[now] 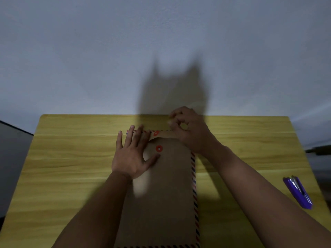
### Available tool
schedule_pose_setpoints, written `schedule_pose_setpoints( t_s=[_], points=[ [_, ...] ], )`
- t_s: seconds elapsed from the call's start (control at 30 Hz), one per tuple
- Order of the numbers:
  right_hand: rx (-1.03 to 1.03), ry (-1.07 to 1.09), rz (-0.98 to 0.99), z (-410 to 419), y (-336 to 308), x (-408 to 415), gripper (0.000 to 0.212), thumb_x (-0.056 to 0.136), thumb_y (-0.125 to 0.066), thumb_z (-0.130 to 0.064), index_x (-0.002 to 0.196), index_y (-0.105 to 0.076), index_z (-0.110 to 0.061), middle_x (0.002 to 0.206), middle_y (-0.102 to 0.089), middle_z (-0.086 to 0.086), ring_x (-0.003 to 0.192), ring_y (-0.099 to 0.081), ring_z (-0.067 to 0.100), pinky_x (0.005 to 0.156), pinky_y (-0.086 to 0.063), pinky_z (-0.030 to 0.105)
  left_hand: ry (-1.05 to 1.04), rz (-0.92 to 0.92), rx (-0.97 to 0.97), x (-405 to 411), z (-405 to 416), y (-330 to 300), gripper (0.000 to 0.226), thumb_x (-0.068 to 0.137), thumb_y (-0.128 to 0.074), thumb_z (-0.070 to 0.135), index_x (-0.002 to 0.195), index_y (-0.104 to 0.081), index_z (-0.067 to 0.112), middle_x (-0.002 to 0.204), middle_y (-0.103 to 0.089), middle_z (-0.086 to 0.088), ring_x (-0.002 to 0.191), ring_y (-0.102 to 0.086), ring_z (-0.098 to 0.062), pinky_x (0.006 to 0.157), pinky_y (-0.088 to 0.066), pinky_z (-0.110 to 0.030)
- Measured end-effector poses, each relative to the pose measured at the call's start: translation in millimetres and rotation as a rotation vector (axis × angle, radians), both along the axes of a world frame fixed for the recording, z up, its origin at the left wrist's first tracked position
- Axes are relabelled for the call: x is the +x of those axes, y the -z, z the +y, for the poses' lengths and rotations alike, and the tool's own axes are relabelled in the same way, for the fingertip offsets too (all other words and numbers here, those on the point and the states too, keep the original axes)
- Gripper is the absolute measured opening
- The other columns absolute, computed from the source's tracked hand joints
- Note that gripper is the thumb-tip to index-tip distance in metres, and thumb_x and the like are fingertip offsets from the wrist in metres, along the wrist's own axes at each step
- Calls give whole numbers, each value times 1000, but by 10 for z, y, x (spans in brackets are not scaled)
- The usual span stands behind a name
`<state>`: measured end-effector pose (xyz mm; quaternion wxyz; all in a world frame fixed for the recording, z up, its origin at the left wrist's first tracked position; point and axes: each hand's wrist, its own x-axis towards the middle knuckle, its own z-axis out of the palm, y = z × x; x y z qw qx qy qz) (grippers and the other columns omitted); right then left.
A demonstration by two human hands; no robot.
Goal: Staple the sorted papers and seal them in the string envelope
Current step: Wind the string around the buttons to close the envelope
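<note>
A brown string envelope (166, 194) with a red-and-blue striped border lies flat in the middle of the yellow wooden table (71, 167). One red button (159, 148) sits on its body and another (156, 133) on the flap at the far end. My left hand (132, 156) presses flat on the envelope's upper left, fingers spread. My right hand (189, 129) hovers at the flap's far right corner with fingertips pinched together; whether the thin string is between them I cannot make out. No papers show outside the envelope.
A purple stapler (298, 192) lies near the table's right edge. A grey wall (161, 42) rises directly behind the table's far edge. The scene is dim, and my hands cast a large shadow on the wall.
</note>
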<state>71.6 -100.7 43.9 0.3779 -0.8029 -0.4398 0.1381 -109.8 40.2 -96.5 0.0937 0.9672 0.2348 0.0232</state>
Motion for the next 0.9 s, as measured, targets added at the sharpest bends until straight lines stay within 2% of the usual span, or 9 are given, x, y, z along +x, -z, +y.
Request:
schedule_pose_setpoints(
  t_s=[0.13,0.27,0.37,0.47,0.53,0.57,0.7,0.8,0.9],
  points=[
    [202,60,518,150,-55,-161,40,103,-60,-11,67,-61,9,66,-63,19,65,-60,30,73,-50,38,2,-2,7,2,-4,-8,89,95,-22,86,167,-18,36,178,-11,3,166,4,-23,130,1,-62],
    [376,109,557,165,-200,-290,35,98,-63,1,64,-57,5,67,-61,19,68,-57,22,73,-49,28,0,6,14,11,-1,-13,90,94,-22,87,167,-18,35,178,-10,3,166,3,-24,130,2,-61],
    [546,170,531,140,-446,-269,30,98,-61,3,68,-61,-1,71,-62,13,72,-60,24,73,-50,32,4,5,15,6,2,-11,91,94,-22,87,168,-19,34,178,-10,3,166,2,-24,130,1,-62],
    [615,172,658,111,-609,-173,40,102,-57,-7,64,-47,-1,57,-48,7,52,-47,19,56,-45,34,4,-13,18,1,1,-7,90,94,-25,86,167,-21,34,178,-12,2,166,-1,-25,130,-1,-62],
    [471,169,673,110,-586,-118,45,101,-60,-15,65,-37,0,54,-34,2,45,-31,13,46,-33,28,2,-19,25,5,-3,-4,90,94,-25,86,167,-22,33,178,-14,2,165,-3,-26,130,-2,-63],
    [292,181,549,113,-507,-82,44,98,-65,-20,68,-40,0,54,-35,0,45,-32,11,47,-33,27,0,-23,27,7,-5,-3,90,94,-24,86,167,-22,33,178,-14,2,165,-4,-26,130,-2,-63],
    [-494,51,93,-73,-37,-42,30,89,-69,-36,106,-55,-16,75,-55,-6,73,-60,18,62,-42,30,1,-19,22,5,-3,0,90,94,-23,87,167,-20,34,178,-13,3,165,-1,-24,130,-2,-62],
    [-546,15,-41,-336,277,-74,34,92,-63,-31,120,-53,-16,104,-61,4,93,-64,29,74,-52,38,0,-17,16,9,-1,-6,90,94,-23,87,167,-20,34,178,-12,3,166,0,-23,130,-2,-62],
    [-555,-39,-167,-481,495,-121,27,98,-54,-29,121,-60,-16,121,-58,5,98,-65,30,78,-52,37,1,-17,6,6,4,-18,91,94,-24,88,167,-21,34,178,-13,3,166,0,-24,130,-2,-62]
  ],
)
